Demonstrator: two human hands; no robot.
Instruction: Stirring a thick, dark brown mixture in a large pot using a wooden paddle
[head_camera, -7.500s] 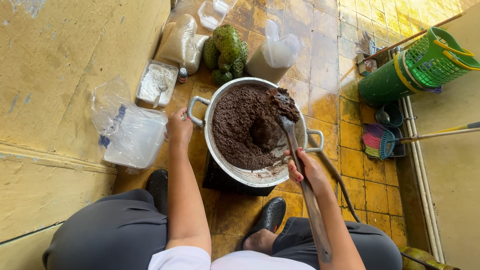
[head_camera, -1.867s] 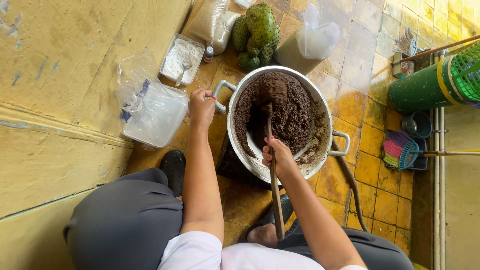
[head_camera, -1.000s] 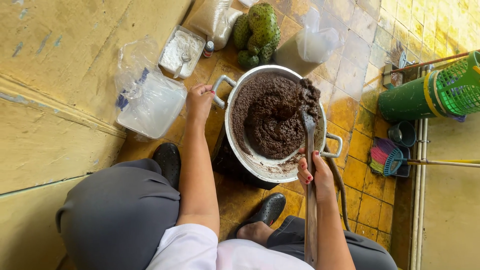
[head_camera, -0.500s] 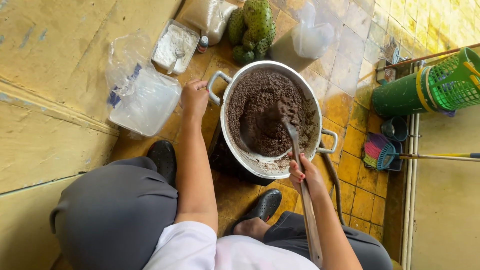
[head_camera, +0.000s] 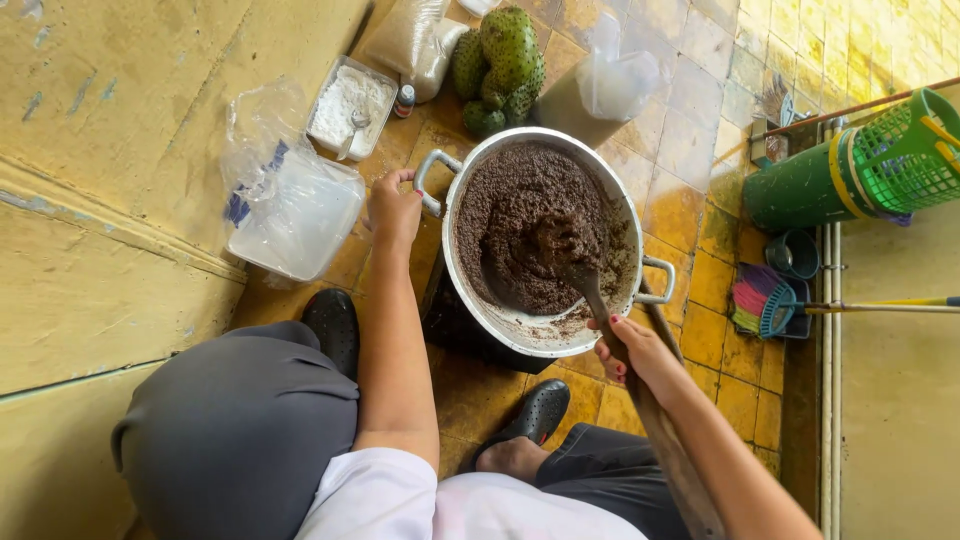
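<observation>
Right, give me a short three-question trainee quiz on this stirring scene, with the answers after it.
1. True or false: the left hand grips a handle of the metal pot.
2. What does the right hand hold? A) a green basket B) the long wooden paddle C) a plastic bag
3. Fill in: the pot holds a thick, dark ____ mixture.

Key: 1 true; 2 B; 3 brown.
</observation>
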